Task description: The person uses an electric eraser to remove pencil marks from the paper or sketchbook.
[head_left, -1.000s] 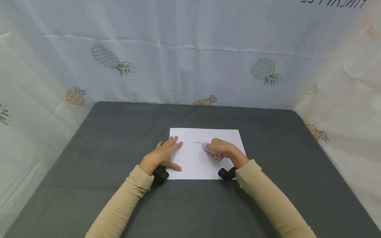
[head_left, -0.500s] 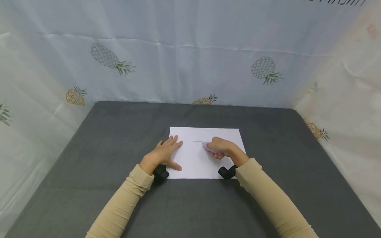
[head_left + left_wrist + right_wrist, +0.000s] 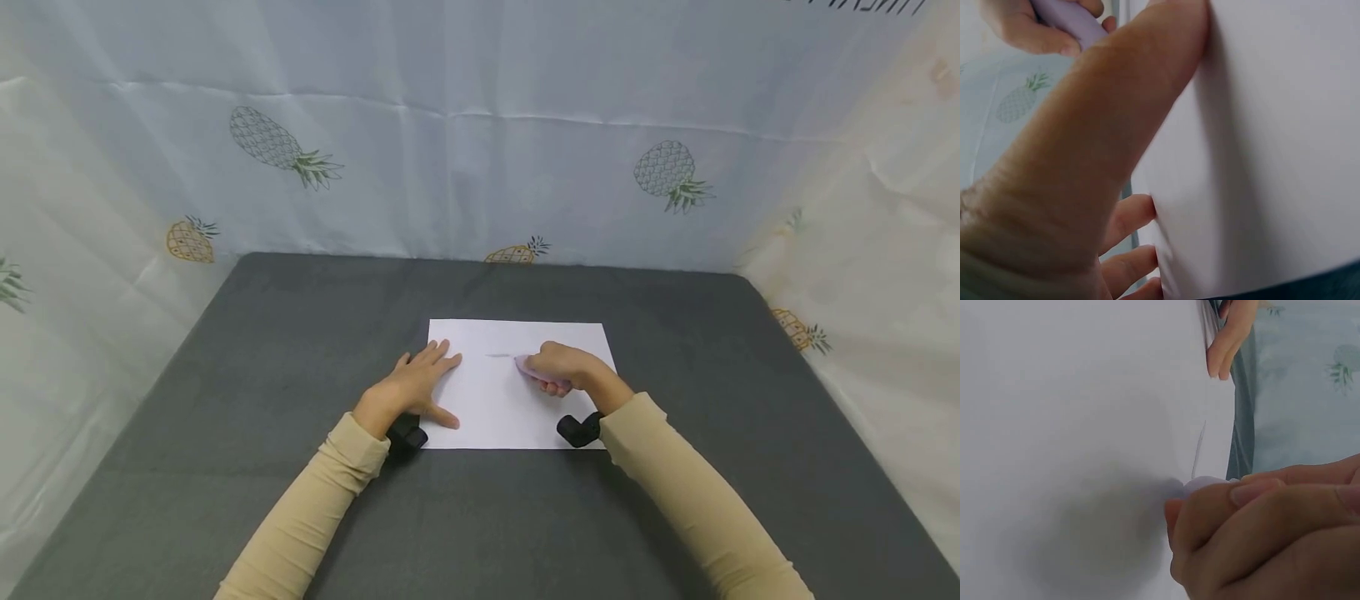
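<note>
A sheet of white paper [image 3: 495, 408] lies flat on the dark grey table. My left hand [image 3: 411, 387] rests on its left edge, fingers spread and thumb stretched out. In my right hand [image 3: 570, 367] I grip a lilac utility knife [image 3: 522, 364], its front end down at the paper and its blade hidden. A short thin slit [image 3: 1199, 450] runs across the upper middle of the sheet up to the knife's tip. The left wrist view shows the smooth lilac handle [image 3: 1075, 22] between my right fingers.
The dark grey table [image 3: 337, 308] stretches out around the paper on all sides. Behind it and at both sides hangs a pale curtain [image 3: 465, 183] printed with pineapples. Black wrist devices [image 3: 577, 431] sit under both wrists, over the paper's near edge.
My right hand and the knife have slid slightly to the right, and the line in the paper reaches a little further. My left hand keeps its place on the sheet.
</note>
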`<state>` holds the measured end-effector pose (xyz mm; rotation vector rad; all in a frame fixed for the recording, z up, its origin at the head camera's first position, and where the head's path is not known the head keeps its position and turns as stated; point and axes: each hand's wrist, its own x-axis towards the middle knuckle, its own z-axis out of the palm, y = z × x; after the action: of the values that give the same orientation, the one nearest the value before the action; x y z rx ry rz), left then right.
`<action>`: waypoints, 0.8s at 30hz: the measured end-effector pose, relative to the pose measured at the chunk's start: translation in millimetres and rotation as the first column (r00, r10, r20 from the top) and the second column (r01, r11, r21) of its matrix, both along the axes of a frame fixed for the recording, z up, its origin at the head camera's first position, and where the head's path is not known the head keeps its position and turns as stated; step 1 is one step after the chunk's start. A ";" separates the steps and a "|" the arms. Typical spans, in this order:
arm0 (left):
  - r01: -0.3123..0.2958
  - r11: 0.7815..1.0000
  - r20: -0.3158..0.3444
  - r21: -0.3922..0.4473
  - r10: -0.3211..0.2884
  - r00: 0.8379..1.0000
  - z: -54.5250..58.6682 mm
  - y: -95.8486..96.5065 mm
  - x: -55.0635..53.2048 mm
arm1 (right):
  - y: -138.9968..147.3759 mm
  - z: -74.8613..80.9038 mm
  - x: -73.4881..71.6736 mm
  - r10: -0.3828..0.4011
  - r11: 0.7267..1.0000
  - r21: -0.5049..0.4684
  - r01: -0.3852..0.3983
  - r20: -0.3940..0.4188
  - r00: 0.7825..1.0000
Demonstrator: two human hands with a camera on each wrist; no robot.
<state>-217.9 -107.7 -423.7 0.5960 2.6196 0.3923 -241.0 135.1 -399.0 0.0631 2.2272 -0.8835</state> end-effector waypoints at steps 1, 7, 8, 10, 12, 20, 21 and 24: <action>0.001 1.000 -0.001 0.001 -0.001 1.000 -0.4 0.2 -0.2 | -0.7 -0.9 -1.2 -0.003 1.000 -0.001 0.003 -0.003 1.000; 0.009 1.000 0.002 0.007 -0.009 1.000 -4.2 1.9 -1.4 | -1.4 -5.9 -2.5 -0.013 1.000 0.015 0.013 0.015 1.000; 0.011 1.000 0.000 0.004 -0.011 1.000 -4.7 1.9 -1.6 | -0.7 -5.8 -1.0 -0.011 1.000 0.018 0.010 0.021 1.000; 0.014 1.000 -0.007 -0.001 -0.014 1.000 -4.7 1.5 -2.0 | 0.4 -5.0 1.1 -0.004 1.000 0.019 0.004 0.030 1.000; 0.016 1.000 -0.013 -0.004 -0.016 1.000 -4.7 1.0 -2.2 | 0.6 -4.3 1.5 -0.002 1.000 0.011 0.002 0.022 1.000; 0.016 1.000 -0.004 0.004 -0.016 1.000 -5.9 1.6 -3.2 | 10.7 1.3 -6.8 -0.012 0.997 -0.073 0.012 0.010 1.000; 0.016 1.000 -0.007 0.005 -0.016 1.000 -5.9 1.3 -2.9 | 14.0 3.4 -7.1 -0.017 0.997 -0.079 0.018 0.013 1.000; 0.008 1.000 -0.006 0.004 -0.008 1.000 -3.6 -0.2 -1.6 | 23.4 8.3 -6.8 -0.032 0.993 -0.113 0.034 0.023 0.999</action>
<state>-219.5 -108.0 -427.3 0.6095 2.6222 0.3944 -247.8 158.5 -390.7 0.0558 2.1580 -1.0219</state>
